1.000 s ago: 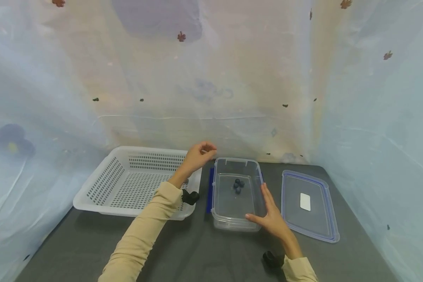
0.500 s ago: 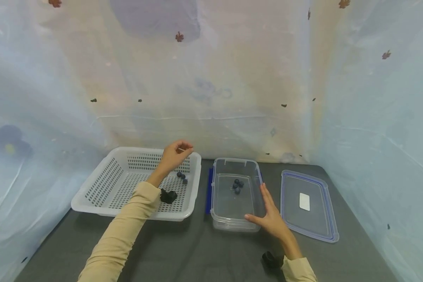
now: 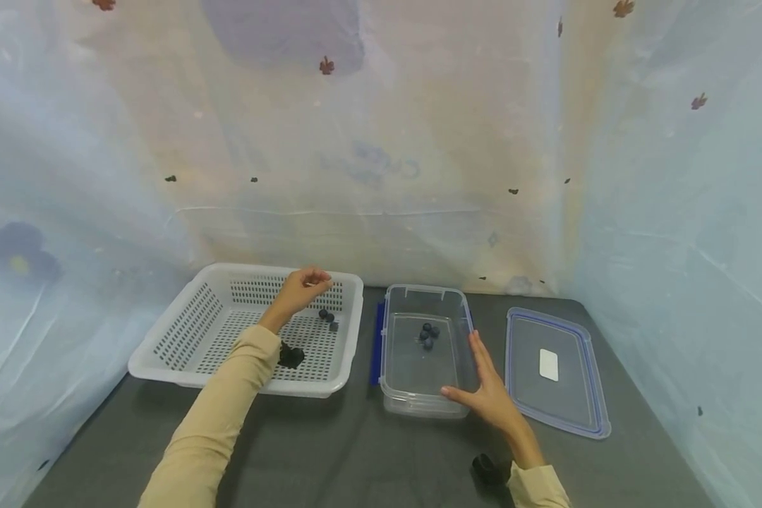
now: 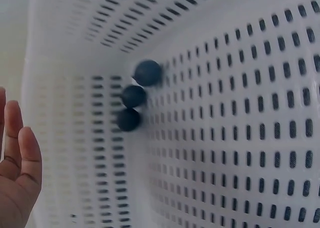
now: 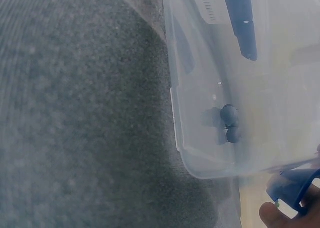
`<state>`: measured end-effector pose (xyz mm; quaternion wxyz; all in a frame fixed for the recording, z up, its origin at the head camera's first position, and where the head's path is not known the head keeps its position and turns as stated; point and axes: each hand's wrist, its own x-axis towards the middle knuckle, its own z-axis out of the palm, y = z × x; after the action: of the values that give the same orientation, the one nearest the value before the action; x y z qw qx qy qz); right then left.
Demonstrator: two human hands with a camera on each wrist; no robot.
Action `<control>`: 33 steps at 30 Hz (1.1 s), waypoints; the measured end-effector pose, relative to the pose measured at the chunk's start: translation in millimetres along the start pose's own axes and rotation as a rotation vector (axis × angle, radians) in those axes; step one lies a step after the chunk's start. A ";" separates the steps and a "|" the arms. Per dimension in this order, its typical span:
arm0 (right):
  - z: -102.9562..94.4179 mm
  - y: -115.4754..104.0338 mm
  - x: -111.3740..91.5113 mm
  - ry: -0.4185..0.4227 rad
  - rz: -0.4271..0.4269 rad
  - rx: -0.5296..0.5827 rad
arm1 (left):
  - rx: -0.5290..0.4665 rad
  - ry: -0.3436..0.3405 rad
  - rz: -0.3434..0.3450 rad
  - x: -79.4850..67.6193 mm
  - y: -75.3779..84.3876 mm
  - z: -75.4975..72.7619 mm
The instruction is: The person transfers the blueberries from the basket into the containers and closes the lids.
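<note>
My left hand (image 3: 300, 291) is over the right part of a white slotted basket (image 3: 165, 339), fingers loosely bent. Nothing shows in its fingers in the left wrist view, where the hand (image 4: 20, 173) is at the left edge. Three blueberries (image 4: 134, 96) lie close together low in the basket, to the right of the fingers. My right hand (image 3: 492, 395) rests against the right side of a clear plastic box (image 3: 413, 377), fingers straight along the wall and thumb spread at the near rim. Several blueberries (image 3: 427, 335) lie clustered on the box's floor.
A clear lid with a blue seal (image 3: 555, 395) and a white label lies flat right of the box. A blue latch flap (image 3: 377, 346) hangs along the box's left side. Patterned sheeting (image 3: 381, 176) walls the dark grey table (image 3: 355, 458) at the back and sides.
The left hand has moved left from beside the box to over the basket, then lowered a little. The basket's blueberries have come into sight. The right hand has stayed at the box.
</note>
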<state>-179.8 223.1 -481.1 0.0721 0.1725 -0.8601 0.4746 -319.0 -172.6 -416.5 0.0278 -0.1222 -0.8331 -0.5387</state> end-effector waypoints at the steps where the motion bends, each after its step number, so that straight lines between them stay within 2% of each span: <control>1: 0.3 -0.5 -0.2 0.001 0.001 0.001 | 0.001 -0.005 -0.009 0.7 -3.5 -0.4; 6: 1.5 -0.8 -1.9 0.001 0.007 0.005 | 0.038 -0.039 -0.072 3.6 -17.5 -0.1; 12: 0.9 1.9 -1.4 0.005 -0.001 0.007 | 0.122 -0.152 -0.132 5.6 -29.7 4.5; 18: 0.1 2.8 0.2 0.006 -0.016 0.003 | 0.198 -0.218 -0.177 5.8 -30.8 12.1; 24: 1.1 1.5 0.1 0.005 -0.007 0.009 | 0.212 -0.233 -0.269 3.2 -28.6 17.6; 28: 2.0 1.8 -0.2 0.008 -0.002 0.008 | 0.224 -0.238 -0.278 1.5 -27.8 19.9; 33: 2.2 2.6 -0.3 0.010 0.000 0.012 | 0.223 -0.261 -0.246 1.7 -29.7 24.0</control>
<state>-180.4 222.6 -484.4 0.0753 0.1707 -0.8568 0.4808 -325.5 -162.2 -452.7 -0.1329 -0.0844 -0.8927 -0.4223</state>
